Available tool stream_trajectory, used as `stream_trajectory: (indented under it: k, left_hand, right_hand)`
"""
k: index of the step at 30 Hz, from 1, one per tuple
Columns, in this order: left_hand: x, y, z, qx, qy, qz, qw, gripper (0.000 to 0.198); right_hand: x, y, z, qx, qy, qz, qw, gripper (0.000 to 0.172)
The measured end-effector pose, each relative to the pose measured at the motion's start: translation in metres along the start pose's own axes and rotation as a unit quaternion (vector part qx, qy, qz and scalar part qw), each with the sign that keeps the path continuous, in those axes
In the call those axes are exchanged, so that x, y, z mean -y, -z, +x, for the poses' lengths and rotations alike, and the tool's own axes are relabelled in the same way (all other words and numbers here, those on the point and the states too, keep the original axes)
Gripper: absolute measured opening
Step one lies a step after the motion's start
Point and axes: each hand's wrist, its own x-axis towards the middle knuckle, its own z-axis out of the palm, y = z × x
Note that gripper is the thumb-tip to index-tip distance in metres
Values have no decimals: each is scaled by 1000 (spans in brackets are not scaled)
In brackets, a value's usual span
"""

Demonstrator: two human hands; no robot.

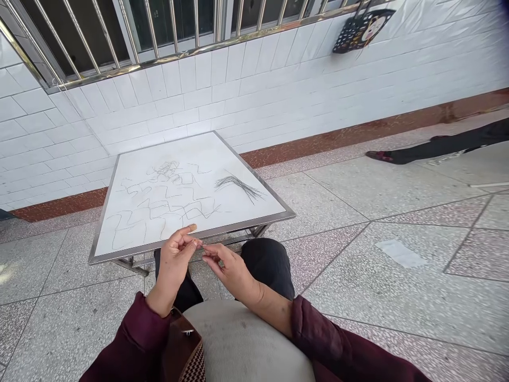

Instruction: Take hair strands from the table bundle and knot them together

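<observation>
A white board with a metal rim (pixel 209 159) lies in front of me as a tabletop, marked with faint wavy dark lines (pixel 161 204). Near its right corner rests a fanned tuft of fine dark hair strands (pixel 238 187). My left hand (pixel 173 262) and my right hand (pixel 230 270) meet just past the board's near edge, fingertips pinched close together. Anything between them is too fine to make out. My left thumb tip has a tan covering. Maroon sleeves cover both forearms.
Dark trousered knees (pixel 268 262) sit under the board's near edge, and metal legs (pixel 127 265) support it. A pale ribbed cloth (pixel 242 339) and a brown bag (pixel 181 345) lie on my lap. A white tiled wall stands behind; another person's dark-clad leg (pixel 433 146) lies at right.
</observation>
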Motion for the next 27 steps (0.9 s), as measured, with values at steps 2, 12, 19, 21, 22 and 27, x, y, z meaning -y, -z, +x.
stream_trajectory:
  k: [2, 12, 19, 21, 22, 27]
  left_hand:
    - [-2, 3, 0, -13, -5, 3, 1000, 38]
    - [-9, 16, 1, -51, -6, 21, 998, 38]
    - [-13, 18, 4, -58, 11, 23, 998, 36]
    - [-12, 18, 5, -57, 10, 22, 998, 35]
    - [-11, 18, 6, -57, 8, 21, 998, 34]
    - [-10, 20, 7, -68, 9, 24, 997, 34]
  right_hand:
    - [1, 0, -1, 3, -9, 2, 1000, 18]
    - [3, 1, -3, 46, 46, -25, 998, 15]
    - [5, -1, -3, 59, 17, -24, 998, 13]
    - [6, -1, -3, 75, 23, -36, 996, 14]
    - [6, -1, -3, 81, 28, -44, 995, 15]
    - [6, 0, -3, 91, 65, -81, 990, 14]
